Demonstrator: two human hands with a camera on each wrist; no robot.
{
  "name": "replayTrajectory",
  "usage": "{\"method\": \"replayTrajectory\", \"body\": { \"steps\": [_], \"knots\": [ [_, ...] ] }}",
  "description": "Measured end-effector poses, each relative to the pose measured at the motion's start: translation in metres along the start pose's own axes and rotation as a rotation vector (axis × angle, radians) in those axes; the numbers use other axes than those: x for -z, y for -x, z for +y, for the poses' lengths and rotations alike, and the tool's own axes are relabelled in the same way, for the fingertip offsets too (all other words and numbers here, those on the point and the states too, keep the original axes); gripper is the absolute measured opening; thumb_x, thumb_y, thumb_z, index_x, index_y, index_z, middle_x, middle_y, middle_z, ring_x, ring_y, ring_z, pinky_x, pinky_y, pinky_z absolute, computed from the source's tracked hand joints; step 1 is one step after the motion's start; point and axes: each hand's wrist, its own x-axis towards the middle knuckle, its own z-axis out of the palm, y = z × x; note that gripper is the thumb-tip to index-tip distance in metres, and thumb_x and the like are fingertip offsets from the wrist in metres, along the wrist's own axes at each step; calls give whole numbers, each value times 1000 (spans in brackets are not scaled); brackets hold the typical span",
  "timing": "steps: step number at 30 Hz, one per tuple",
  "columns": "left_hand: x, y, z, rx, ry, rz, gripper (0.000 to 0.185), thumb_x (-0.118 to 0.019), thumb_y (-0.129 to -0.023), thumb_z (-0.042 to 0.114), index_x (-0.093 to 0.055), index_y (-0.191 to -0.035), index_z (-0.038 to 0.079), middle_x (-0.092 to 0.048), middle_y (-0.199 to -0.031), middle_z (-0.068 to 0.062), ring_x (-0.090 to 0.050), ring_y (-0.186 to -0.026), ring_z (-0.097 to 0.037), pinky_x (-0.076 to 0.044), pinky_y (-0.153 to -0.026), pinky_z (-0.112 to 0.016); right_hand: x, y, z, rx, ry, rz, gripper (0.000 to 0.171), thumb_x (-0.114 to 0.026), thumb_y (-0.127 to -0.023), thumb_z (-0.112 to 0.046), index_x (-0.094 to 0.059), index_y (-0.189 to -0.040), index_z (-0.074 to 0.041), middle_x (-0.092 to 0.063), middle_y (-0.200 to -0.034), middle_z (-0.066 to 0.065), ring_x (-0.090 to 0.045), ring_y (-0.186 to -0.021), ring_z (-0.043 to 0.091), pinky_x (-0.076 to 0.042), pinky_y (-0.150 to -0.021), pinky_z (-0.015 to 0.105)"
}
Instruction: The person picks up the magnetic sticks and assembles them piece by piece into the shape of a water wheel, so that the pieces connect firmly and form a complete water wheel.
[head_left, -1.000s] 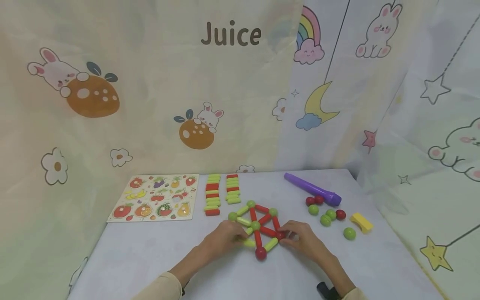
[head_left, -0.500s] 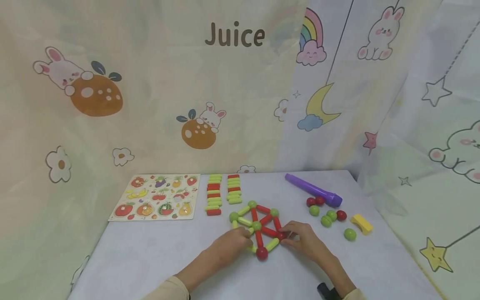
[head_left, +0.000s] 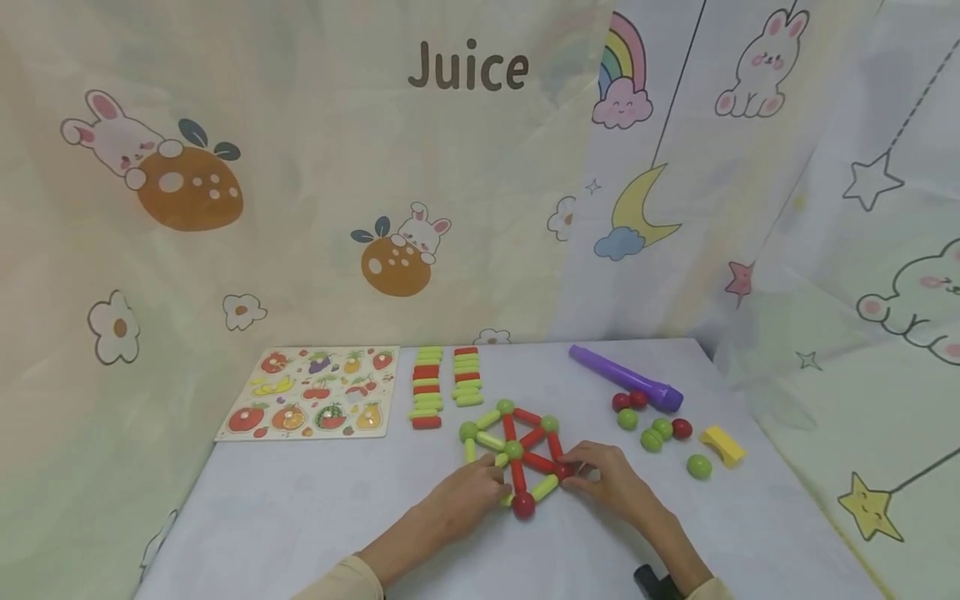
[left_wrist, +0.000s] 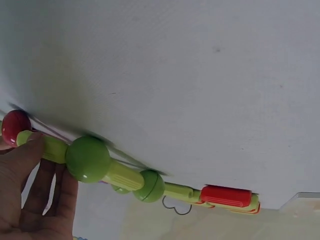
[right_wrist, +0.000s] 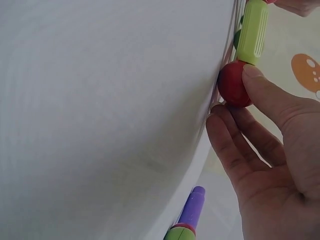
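A flat wheel of magnetic sticks and balls lies on the table, with a green hub ball (head_left: 513, 450) and red and yellow-green sticks. My left hand (head_left: 471, 493) is at its lower left side and hides a corner there. In the left wrist view, its thumb and fingers pinch a yellow-green stick (left_wrist: 54, 149) between a red ball (left_wrist: 16, 127) and a green ball (left_wrist: 87, 159). My right hand (head_left: 609, 479) pinches the red ball (right_wrist: 234, 84) at the wheel's right corner, thumb on one side. The near red ball (head_left: 523, 505) sits between both hands.
Two columns of loose sticks (head_left: 427, 390) lie behind the wheel. A fruit puzzle board (head_left: 307, 393) is at back left. To the right are a purple tube-like stick (head_left: 626, 379), several loose balls (head_left: 652, 440) and a yellow arch block (head_left: 723, 447).
My left hand has shifted right and slightly nearer along the wheel's lower left side, uncovering the stick below the left green ball. The right hand keeps its place on the red ball.
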Motion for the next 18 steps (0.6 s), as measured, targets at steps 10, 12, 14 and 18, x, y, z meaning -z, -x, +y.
{"method": "replayTrajectory", "body": {
  "steps": [10, 12, 14, 18],
  "knots": [
    [-4, -1, 7, 98, -51, -73, 30, -93, -86, 22, -85, -114, 22, -78, -104, 6, -56, -90, -6, -49, -76, -13, -1, 2, -5, 28, -19, 13, 31, -88, -86, -4, -80, -116, -6, -79, -105, 1, -73, -89, 9, -64, -79, 32],
    [-5, -1, 8, 102, -25, -56, 29, -93, -87, 21, -85, -114, 22, -78, -104, 6, -57, -93, -6, -51, -79, -12, -1, 3, -6, 27, -10, 20, 31, -88, -86, -3, -80, -116, -7, -79, -105, 0, -73, -88, 9, -64, -79, 31],
    [-6, 0, 8, 100, 14, -42, 27, -92, -88, 21, -85, -114, 22, -78, -105, 7, -58, -95, -6, -51, -81, -11, -1, 4, -5, 25, -3, 24, 32, -88, -85, -3, -80, -116, -7, -79, -105, 0, -73, -89, 9, -64, -79, 31],
    [-8, 1, 6, 54, 148, 17, 24, -89, -90, 19, -86, -114, 21, -78, -100, 9, -57, -93, -2, -48, -80, -8, 2, 10, -3, 1, 9, 15, 32, -88, -85, -4, -80, -116, -9, -79, -106, -1, -73, -90, 10, -64, -81, 31]
  ]
}}
